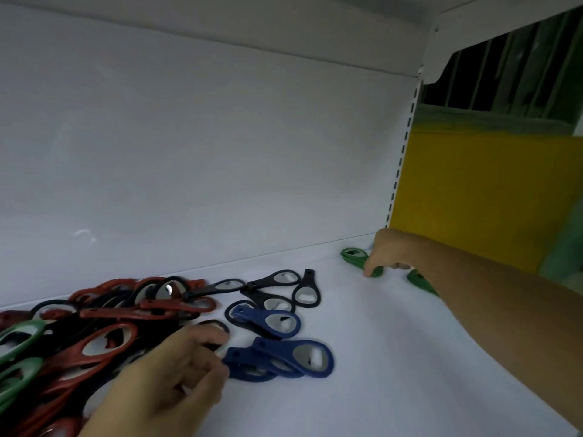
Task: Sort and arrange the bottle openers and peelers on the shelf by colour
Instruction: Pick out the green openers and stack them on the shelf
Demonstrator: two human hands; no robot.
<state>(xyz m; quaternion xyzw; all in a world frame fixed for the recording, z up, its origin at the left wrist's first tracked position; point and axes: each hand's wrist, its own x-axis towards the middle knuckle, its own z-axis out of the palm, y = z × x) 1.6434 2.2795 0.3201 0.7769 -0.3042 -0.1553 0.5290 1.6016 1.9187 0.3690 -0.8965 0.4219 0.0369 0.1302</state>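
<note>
A mixed pile of red, green and black bottle openers (94,329) covers the left of the white shelf (378,357). Several black openers (284,288) lie apart in the middle, with several blue openers (284,354) in front of them. My left hand (170,376) rests at the pile's right edge, fingers curled, fingertips on a black opener (217,326) next to the blue ones. My right hand (388,253) reaches to the far right corner and pinches a green opener (359,260) lying on the shelf. Another green opener (419,280) lies beside it, partly hidden by my forearm.
The white back panel (205,159) rises behind the shelf, and another shelf hangs overhead. A slotted upright (403,146) marks the right end. Beyond it are a yellow panel (479,197) and a dark barred opening.
</note>
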